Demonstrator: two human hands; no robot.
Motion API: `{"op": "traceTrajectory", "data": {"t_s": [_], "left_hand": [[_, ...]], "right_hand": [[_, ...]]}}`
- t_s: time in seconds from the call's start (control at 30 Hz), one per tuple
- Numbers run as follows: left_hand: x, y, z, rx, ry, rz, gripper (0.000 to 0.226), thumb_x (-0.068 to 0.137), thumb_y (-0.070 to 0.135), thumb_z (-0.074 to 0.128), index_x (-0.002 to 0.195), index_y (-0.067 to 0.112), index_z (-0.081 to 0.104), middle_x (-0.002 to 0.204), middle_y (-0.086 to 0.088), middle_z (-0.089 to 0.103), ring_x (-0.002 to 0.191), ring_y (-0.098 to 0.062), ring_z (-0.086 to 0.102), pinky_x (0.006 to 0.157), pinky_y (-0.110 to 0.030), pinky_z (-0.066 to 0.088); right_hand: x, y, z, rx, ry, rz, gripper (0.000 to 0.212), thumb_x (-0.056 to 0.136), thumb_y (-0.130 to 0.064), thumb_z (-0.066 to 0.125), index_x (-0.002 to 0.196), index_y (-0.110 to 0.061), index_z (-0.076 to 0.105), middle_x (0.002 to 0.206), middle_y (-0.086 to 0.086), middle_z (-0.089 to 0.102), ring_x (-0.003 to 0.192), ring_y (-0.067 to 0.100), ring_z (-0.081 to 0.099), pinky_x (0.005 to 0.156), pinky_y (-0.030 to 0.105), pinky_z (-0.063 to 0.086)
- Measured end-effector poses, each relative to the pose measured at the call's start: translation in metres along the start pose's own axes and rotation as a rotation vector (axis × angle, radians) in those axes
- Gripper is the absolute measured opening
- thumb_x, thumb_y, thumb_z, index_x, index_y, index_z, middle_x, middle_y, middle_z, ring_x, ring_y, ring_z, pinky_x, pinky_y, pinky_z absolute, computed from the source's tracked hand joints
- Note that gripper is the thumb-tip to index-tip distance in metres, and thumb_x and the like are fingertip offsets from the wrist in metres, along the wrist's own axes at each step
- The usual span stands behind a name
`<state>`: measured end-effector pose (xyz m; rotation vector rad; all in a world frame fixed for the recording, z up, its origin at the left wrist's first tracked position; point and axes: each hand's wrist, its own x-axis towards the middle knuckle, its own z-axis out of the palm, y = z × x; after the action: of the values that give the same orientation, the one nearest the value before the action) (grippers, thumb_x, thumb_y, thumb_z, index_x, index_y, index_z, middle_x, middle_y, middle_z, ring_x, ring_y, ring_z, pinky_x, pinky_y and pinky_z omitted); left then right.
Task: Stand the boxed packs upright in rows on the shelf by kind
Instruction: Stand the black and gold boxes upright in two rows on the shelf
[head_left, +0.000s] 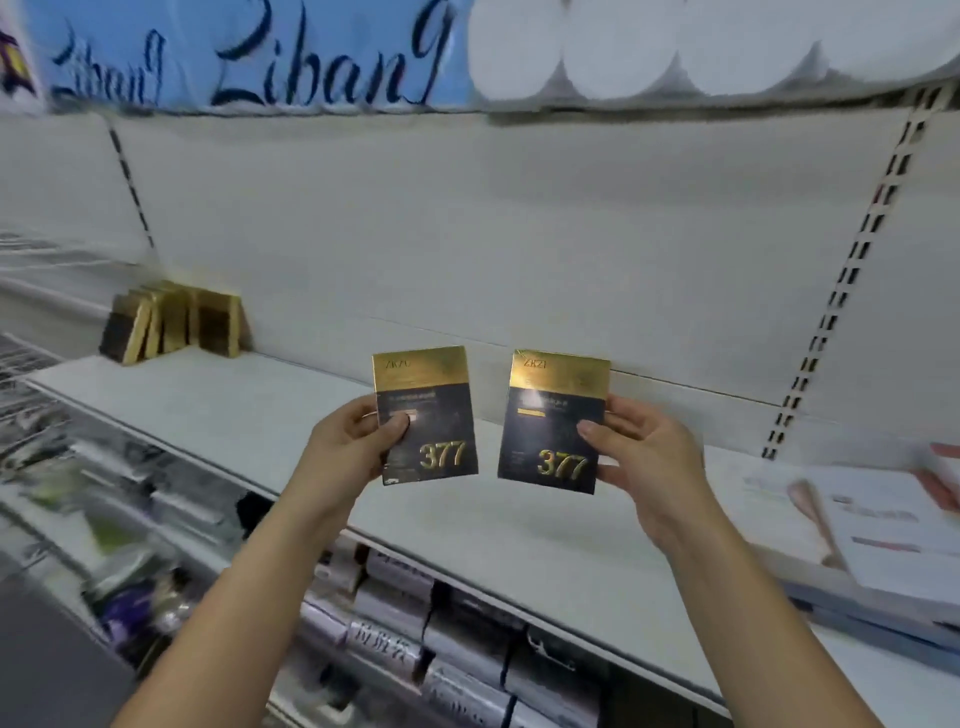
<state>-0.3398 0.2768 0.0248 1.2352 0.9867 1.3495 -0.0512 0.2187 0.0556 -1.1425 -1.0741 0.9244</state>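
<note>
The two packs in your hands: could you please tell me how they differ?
The left-hand pack leans its top leftward and is gripped at its left edge by the left hand. The right-hand pack leans rightward and is gripped at its right edge by the right hand. Both are gold-topped, dark, marked 377, fronts facing the camera.

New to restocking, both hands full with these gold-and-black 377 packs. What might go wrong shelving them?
The gold packs at the back of the shelf lean against each other; a nudge may topple the row. The left hand pinches the left 377 pack, the right hand the right 377 pack, each by one side edge; either might slip. Landing by the flat white boxes would mix kinds.
</note>
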Motion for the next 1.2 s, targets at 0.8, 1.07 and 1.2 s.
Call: {"op": "traceTrajectory", "data": {"t_s": [0.8,1.07,1.2], "left_hand": [[0.135,-0.002,-0.346,0.083,0.192,-0.046,0.033,0.101,0.015,0.063,0.132,0.026,0.058,0.106,-0.003,0.08,0.096,-0.025,0.078,0.071,-0.034,0.061],[0.226,-0.007,-0.376,0.119,0.105,-0.037,0.036,0.1,0.013,0.062,0.135,0.023,0.061,0.114,-0.004,0.078,0.103,-0.027,0.076,0.085,-0.046,0.059],[0.257,-0.008,-0.393,0.115,0.039,-0.028,0.039,0.099,0.014,0.064,0.135,0.029,0.061,0.117,-0.003,0.077,0.105,-0.027,0.075,0.091,-0.052,0.059]], "right_hand": [[0.123,0.072,0.374,0.0,-0.124,0.102,0.029,0.091,0.005,0.067,0.111,-0.016,0.069,0.098,0.006,0.08,0.079,0.021,0.077,0.058,0.031,0.061],[0.183,0.094,0.428,0.012,-0.049,0.127,0.028,0.091,0.004,0.068,0.11,-0.016,0.068,0.091,0.0,0.08,0.076,0.017,0.077,0.063,0.034,0.062],[0.199,0.107,0.449,-0.021,-0.021,0.149,0.029,0.091,0.004,0.066,0.111,-0.017,0.068,0.091,-0.003,0.08,0.076,0.015,0.077,0.061,0.029,0.062]]}}
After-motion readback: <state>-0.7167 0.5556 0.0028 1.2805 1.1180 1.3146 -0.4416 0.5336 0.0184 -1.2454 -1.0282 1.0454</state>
